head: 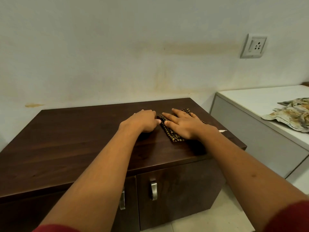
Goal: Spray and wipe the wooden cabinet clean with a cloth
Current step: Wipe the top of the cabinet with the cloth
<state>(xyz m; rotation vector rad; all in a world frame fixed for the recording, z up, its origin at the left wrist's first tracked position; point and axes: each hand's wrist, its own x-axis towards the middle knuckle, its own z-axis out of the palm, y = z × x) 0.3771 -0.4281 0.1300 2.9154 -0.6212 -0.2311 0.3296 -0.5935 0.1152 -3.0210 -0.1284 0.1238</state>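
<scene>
The right hand [181, 125] presses flat, fingers straight, on the checked cloth [170, 129] near the wooden cabinet [66, 139] top's right edge; the left hand [143, 120], curled, pinches its left edge, bare wood stretching leftward.

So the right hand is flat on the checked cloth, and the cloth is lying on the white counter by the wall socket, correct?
Not quite. The right hand does lie flat on the checked cloth, but the head view shows the cloth on top of the dark wooden cabinet, not on the white counter.
</scene>
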